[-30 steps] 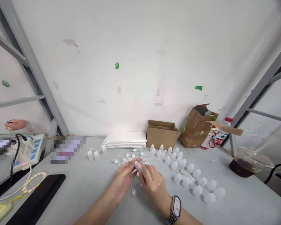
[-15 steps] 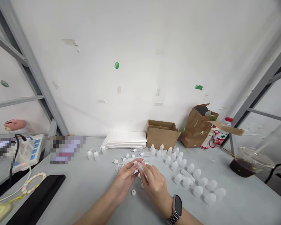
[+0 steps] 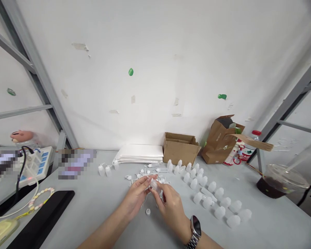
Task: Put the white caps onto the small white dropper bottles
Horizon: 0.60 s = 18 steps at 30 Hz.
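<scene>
Between both hands is a small translucent plastic dropper bottle. My left hand pinches its top end, where a white cap is partly hidden by the fingers. My right hand, with a watch on the wrist, grips the bottle body between thumb and fingers. Behind the hands lies a loose pile of small white caps, partly covered by them. One white cap sits apart on the grey table, below the hands. Several uncapped bottles spread to the right; three capped bottles stand at the left.
Against the wall are a stack of white packets, a cardboard box and a brown paper bag. A drink cup stands at the right. A black pad, beaded strap and power strip occupy the left.
The right hand's fingers have shifted on the bottle, and more of its body shows between the hands. The whole view has moved slightly.
</scene>
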### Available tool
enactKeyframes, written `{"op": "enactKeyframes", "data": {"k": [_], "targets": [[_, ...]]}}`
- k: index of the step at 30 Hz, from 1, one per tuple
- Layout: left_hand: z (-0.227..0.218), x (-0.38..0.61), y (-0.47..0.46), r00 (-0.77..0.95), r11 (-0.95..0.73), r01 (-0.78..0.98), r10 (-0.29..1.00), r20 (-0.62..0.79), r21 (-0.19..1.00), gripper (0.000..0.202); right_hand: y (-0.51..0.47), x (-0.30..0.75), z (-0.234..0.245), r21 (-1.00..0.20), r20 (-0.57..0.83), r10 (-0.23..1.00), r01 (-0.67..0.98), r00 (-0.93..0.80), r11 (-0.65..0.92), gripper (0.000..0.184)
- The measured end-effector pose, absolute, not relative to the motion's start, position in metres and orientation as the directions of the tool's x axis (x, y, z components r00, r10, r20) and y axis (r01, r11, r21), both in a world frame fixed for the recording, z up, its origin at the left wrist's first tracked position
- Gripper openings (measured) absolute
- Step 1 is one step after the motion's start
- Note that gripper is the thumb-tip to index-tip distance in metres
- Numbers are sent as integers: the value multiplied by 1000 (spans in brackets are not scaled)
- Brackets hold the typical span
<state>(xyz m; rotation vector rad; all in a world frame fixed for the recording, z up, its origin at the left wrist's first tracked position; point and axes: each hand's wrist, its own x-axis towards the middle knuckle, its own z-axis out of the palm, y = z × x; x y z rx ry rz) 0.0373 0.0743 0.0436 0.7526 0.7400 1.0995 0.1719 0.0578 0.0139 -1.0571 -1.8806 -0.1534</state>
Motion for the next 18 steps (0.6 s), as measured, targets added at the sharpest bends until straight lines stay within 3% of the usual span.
{"op": "enactKeyframes", "data": {"k": [10,13,18], "targets": [[42,38,72,343,285,-527,933,-106,801,17,58,174,20,-213,793,558,746,-246,631,14],[41,39,72,352,286,-513,930,-106,809,17,57,173,17,-289,777,595,723,-205,627,13],[41,38,72,387,291,-509,918,-87,810,20,56,172,15,-573,627,774,620,-89,536,17]]}}
